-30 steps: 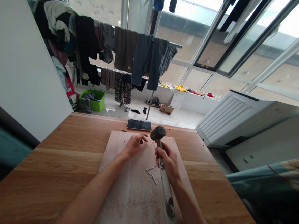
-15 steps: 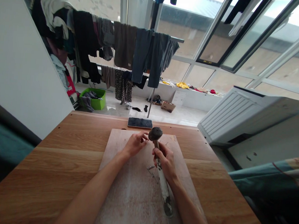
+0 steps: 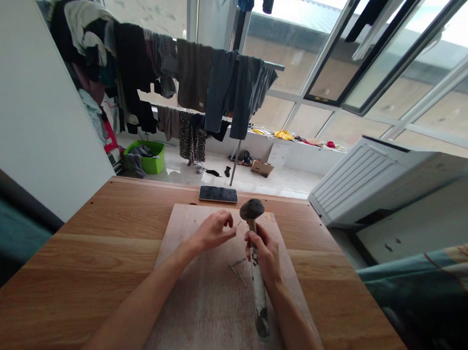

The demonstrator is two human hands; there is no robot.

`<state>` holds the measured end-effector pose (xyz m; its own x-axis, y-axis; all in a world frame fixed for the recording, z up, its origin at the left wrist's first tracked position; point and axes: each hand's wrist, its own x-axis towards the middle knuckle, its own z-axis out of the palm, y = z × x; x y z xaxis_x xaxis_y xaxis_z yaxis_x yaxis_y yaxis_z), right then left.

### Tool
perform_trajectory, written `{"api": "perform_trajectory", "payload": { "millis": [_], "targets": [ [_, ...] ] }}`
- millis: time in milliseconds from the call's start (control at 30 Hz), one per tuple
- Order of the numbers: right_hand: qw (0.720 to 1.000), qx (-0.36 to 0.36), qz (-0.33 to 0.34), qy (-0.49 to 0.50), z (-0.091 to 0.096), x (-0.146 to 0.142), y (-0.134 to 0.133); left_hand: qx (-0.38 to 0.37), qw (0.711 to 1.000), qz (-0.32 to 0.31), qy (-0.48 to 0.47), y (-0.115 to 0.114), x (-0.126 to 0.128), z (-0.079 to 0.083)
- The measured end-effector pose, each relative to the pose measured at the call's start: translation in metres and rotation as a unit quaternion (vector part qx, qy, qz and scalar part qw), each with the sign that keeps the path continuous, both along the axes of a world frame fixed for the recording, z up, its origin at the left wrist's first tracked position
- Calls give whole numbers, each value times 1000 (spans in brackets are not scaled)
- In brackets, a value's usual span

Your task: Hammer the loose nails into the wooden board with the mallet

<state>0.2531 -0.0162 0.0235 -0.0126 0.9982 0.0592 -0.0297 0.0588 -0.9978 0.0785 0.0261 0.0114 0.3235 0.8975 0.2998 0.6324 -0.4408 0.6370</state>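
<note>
My right hand (image 3: 267,251) is wrapped round the pale, worn handle of a hammer (image 3: 252,210), whose dark rounded head is raised above the board. My left hand (image 3: 217,229) hovers over the board's far part, thumb and fingers curved with a gap between them and nothing visible inside. Just beyond its fingertips a thin nail (image 3: 239,222) sticks up from the wooden board (image 3: 205,310). Several loose nails (image 3: 236,271) lie in a small heap between my two forearms. The hammer's head and my right hand hide part of the board behind them.
The board lies on a brown wooden table (image 3: 126,247). At the table's far edge rests a dark-screened phone (image 3: 218,194). Beyond are clothes on a drying rack (image 3: 280,67), a green basket (image 3: 153,162) on the floor, and a white ridged panel (image 3: 361,172) at right.
My left hand's fingers have parted and drawn back from the nail, which now shows standing alone. The hammer's head has shifted slightly to the right in my right hand.
</note>
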Motion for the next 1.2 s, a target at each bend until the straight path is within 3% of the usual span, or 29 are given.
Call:
{"api": "perform_trajectory", "payload": {
  "millis": [100,200,367,533,633,733,800,967,1200],
  "targets": [
    [999,3,-37,37,-2,7,1,-51,978,-136,151,-18,13,18],
    [997,-3,-51,61,-4,11,3,-49,952,-174,248,-35,33,26],
    [997,-12,-55,60,-4,10,2,-21,950,-186,249,-45,45,23],
    [998,-7,-40,56,-3,8,-1,-54,960,-194,196,-26,23,22],
    [998,-7,-38,54,-3,7,-2,-93,983,-155,43,-7,1,14],
    [998,-11,-38,57,-3,6,-2,-95,986,-36,-130,10,-17,0],
    [998,-11,-38,57,-3,5,-1,-82,980,24,-181,16,-25,-8],
    [998,-13,-35,50,-3,2,-1,-45,984,42,-165,20,-28,-22],
    [998,-14,-23,52,-3,1,-2,-24,988,33,-150,19,-31,-29]
  ]
}}
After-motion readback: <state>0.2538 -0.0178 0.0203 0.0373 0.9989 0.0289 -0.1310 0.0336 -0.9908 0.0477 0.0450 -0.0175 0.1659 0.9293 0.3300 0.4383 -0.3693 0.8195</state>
